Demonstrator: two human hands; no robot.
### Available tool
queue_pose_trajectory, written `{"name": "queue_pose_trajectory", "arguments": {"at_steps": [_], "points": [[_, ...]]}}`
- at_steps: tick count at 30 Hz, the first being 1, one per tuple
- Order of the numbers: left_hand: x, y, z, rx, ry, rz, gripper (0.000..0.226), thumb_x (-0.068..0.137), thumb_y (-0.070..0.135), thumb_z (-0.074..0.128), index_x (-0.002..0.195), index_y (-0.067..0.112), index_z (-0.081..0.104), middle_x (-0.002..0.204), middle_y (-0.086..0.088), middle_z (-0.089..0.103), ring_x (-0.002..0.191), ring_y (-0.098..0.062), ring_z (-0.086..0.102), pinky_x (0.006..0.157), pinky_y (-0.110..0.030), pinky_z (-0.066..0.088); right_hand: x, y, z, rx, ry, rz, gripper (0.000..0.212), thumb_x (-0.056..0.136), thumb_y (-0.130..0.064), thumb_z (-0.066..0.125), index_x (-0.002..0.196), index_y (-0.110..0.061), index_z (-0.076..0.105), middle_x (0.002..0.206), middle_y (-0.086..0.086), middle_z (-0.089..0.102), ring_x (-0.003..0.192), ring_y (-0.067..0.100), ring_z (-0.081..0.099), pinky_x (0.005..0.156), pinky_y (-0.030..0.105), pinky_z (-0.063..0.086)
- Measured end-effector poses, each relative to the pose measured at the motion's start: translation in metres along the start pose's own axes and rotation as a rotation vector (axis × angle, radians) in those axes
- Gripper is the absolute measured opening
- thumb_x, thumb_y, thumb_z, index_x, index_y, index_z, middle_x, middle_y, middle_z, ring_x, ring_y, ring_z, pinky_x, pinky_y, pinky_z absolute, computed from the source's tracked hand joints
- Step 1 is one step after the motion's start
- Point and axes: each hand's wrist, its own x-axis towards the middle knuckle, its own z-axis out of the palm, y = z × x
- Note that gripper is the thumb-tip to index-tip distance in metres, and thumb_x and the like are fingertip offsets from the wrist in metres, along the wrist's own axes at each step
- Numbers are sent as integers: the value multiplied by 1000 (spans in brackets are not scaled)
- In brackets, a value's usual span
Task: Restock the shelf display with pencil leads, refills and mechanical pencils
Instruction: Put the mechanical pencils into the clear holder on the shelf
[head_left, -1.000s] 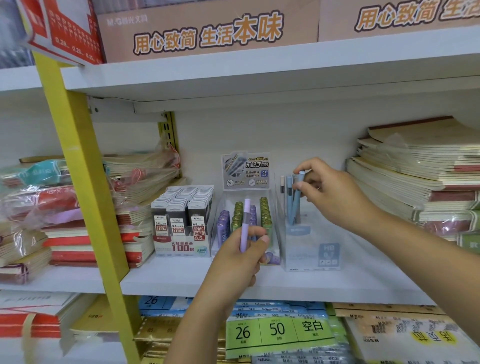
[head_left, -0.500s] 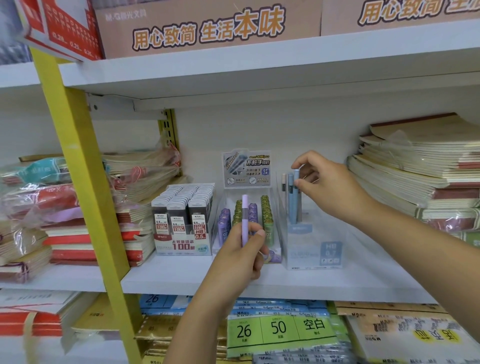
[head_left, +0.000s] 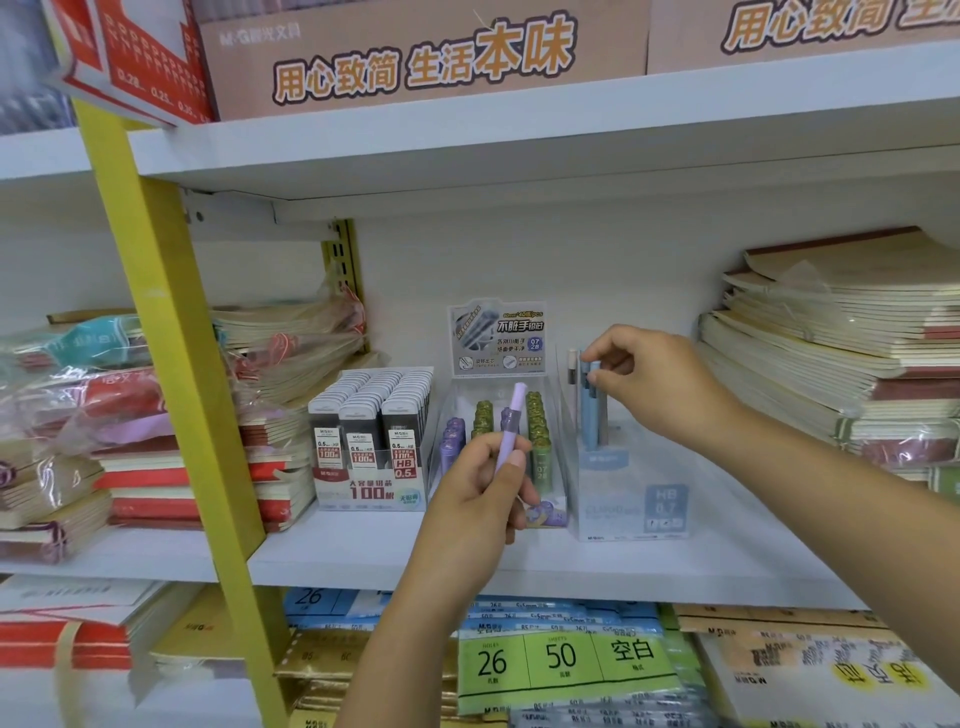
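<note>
Both hands busy: left hand grips lilac pencil, right hand apparently pinches blue pencils in clear display box.

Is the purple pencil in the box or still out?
Out. The left hand holds the purple pencil upright in front of the boxes.

left hand: grips lilac pencil | right hand: pinches blue pencils in clear stand

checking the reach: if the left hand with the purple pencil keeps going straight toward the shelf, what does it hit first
Most likely the clear lead-refill display box with purple and green tubes, directly behind the left hand and purple pencil. Depth is unclear from one view.
</note>
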Motion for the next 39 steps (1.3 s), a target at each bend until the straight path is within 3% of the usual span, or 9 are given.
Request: {"name": "queue_pose_trajectory", "arguments": {"at_steps": [4, 6, 9, 12, 17, 20, 26, 34, 39], "points": [[0, 1, -1, -3, -2, 21, 26, 103, 30, 49, 92, 45, 66, 69, 7, 65, 59, -8, 53, 54, -18, 44, -6, -9, -7, -210, 110, -124, 16, 92, -20, 61, 106, -24, 68, 93, -7, 57, 91, 11, 52, 75, 21, 33], [0, 3, 1, -16, -11, 36, 25, 103, 30, 50, 94, 46, 67, 69, 5, 66, 57, -8, 53, 54, -16, 44, -15, -20, -11, -80, 165, -168, 14, 93, -27, 58, 102, -27, 69, 87, -15, 58, 83, 4, 53, 71, 20, 39], [1, 5, 5, -53, -27, 58, 23, 102, 29, 52, 98, 44, 69, 69, 3, 65, 55, -8, 49, 53, -13, 43, -32, -42, -11, 346, -72, -62, 15, 90, -39, 60, 99, -33, 70, 84, -15, 71, 82, -2, 65, 69, 13, 50], [1, 7, 13, -40, -35, 83, 24, 101, 28, 55, 99, 47, 70, 69, 5, 65, 55, -5, 50, 53, -12, 43, -41, -47, -6, 446, -199, -33, 18, 89, -27, 66, 106, -32, 69, 86, -13, 74, 79, -5, 67, 67, 7, 47], [6, 2, 25, 299, 214, 231, 33, 89, 32, 70, 114, 48, 56, 95, 27, 59, 94, 6, 55, 78, -15, 48, -27, -39, -32, 621, 243, 8, 17, 96, -11, 54, 94, -26, 63, 79, -1, 71, 64, 5, 62, 56, 20, 47], [7, -2, 27, 665, 254, 437, 45, 86, 35, 72, 128, 37, 55, 118, 31, 48, 115, 12, 35, 98, -14, 32, -16, -23, -51, 460, 421, -61, 13, 97, -15, 49, 99, -24, 58, 83, 1, 66, 71, 10, 61, 60, 20, 46], [12, -19, 28, 811, 131, 456, 49, 93, 34, 66, 140, 35, 52, 149, 22, 41, 145, 0, 23, 122, -35, 22, -4, 7, -36, -157, 148, -131, 18, 95, -23, 57, 110, -24, 66, 92, -1, 67, 85, 11, 57, 74, 26, 44], [12, -24, 27, 824, 130, 492, 52, 93, 30, 68, 141, 40, 50, 150, 20, 43, 142, 1, 29, 121, -37, 25, 2, 22, -22, -184, 106, -152, 16, 94, -24, 57, 108, -25, 65, 89, -6, 64, 92, 12, 54, 76, 33, 45], [12, -23, 27, 810, 126, 490, 51, 93, 29, 68, 139, 40, 51, 148, 22, 41, 142, -1, 32, 120, -39, 26, 9, 23, -23, -148, 85, -132, 14, 93, -24, 59, 100, -25, 47, 85, -4, 69, 80, 11, 53, 59, 28, 34]]}}
